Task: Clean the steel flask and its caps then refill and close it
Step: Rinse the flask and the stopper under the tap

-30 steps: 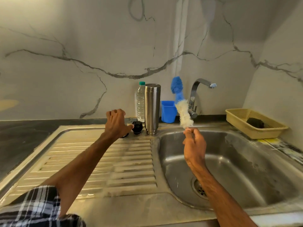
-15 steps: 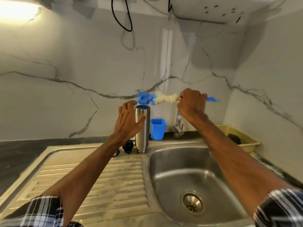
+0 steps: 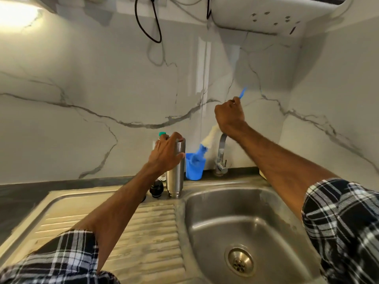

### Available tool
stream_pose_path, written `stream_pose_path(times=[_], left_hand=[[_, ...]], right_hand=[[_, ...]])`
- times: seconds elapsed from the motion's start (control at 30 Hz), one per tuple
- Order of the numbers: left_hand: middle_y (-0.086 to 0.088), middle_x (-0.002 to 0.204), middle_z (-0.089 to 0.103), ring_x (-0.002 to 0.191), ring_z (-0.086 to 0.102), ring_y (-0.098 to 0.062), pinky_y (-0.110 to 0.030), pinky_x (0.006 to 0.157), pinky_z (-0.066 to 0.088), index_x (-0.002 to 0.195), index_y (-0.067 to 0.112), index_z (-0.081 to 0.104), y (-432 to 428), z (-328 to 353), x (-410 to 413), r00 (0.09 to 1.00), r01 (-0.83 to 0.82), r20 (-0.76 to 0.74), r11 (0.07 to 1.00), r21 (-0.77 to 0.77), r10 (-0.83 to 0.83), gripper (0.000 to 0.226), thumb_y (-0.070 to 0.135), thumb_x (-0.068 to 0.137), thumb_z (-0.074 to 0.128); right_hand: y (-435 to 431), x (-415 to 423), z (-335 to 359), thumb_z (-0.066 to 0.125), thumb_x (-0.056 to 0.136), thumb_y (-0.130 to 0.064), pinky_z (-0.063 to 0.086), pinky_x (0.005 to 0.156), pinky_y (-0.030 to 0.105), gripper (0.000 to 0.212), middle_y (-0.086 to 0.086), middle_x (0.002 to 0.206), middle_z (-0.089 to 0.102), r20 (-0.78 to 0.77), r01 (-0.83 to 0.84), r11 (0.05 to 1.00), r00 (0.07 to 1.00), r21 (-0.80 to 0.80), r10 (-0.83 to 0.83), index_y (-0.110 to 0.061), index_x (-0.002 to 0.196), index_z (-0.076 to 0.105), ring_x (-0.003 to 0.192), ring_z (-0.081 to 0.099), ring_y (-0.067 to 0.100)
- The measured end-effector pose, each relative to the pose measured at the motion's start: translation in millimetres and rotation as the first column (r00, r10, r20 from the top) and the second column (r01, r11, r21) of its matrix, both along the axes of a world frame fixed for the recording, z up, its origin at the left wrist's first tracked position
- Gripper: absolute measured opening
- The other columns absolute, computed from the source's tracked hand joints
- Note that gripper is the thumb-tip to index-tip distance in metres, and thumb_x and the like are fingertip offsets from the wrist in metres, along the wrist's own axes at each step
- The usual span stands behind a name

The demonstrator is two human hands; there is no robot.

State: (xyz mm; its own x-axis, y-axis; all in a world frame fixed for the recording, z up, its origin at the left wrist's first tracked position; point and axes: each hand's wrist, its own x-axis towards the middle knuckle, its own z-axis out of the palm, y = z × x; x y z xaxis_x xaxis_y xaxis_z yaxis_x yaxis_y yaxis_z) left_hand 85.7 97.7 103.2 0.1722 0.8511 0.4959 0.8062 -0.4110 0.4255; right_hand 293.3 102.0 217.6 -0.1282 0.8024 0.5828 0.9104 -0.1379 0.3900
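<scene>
The left hand was curled round the upper end of the steel flask, thumb on the side nearer the sink and fingers over the rim, so that the mouth of the flask was hidden. The right hand, raised higher and nearer the wall, was closed in a fist on the handle of the bottle brush. The blue end of the handle stood out above the fist. The white and blue bristle head sloped down and to the left, and its blue tip lay at the mouth of a blue cup; whether the tip was inside the cup could not be told.

The flask stood upright at the back of the steel sink unit, between the ribbed drainboard and the basin. A black cap rested just beside its base on the drainboard side. A plastic bottle with a green top showed behind the left hand. The tap rose behind the basin, just beside the blue cup and partly hidden by the right forearm. A drain sat in the basin floor. The dark counter ran to the left along a veined marble wall, down which a black cable hung.
</scene>
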Motion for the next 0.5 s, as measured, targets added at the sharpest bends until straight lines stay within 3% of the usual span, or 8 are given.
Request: stream_pose_path(times=[0.13,0.33,0.5], left_hand=[[-0.018,0.143,0.042,0.131,0.045,-0.035,-0.045,0.105,0.043,0.137,0.022,0.047,2,-3,-2,1.000,0.009,-0.017,0.999,0.050,-0.008,0.051,0.018,0.092,0.071],[-0.015,0.139,0.049,0.131,0.046,-0.030,-0.041,0.105,0.042,0.135,0.020,0.050,6,-6,-4,0.999,0.029,-0.025,0.993,0.113,-0.026,0.049,0.019,0.091,0.072],[-0.012,0.140,0.052,0.135,0.043,-0.028,-0.042,0.105,0.042,0.132,0.019,0.050,6,-9,-3,0.999,0.041,-0.015,0.990,0.135,-0.039,0.047,0.020,0.092,0.072]], right_hand=[[13,-4,3,0.055,0.091,-0.001,0.021,0.118,0.041,0.025,0.011,0.115,0.068,-0.021,-0.030,1.000,0.999,0.005,0.030,-0.011,0.112,0.062,0.119,0.057,0.031],[18,8,33,0.052,0.094,-0.007,0.026,0.112,0.042,0.019,0.012,0.110,0.068,-0.023,-0.017,1.000,1.000,0.025,0.018,-0.010,0.112,0.060,0.111,0.062,0.032],[30,0,13,0.049,0.093,-0.001,0.020,0.118,0.043,0.025,0.013,0.116,0.067,0.039,-0.014,1.000,0.999,0.016,0.013,-0.010,0.114,0.061,0.118,0.057,0.034]])
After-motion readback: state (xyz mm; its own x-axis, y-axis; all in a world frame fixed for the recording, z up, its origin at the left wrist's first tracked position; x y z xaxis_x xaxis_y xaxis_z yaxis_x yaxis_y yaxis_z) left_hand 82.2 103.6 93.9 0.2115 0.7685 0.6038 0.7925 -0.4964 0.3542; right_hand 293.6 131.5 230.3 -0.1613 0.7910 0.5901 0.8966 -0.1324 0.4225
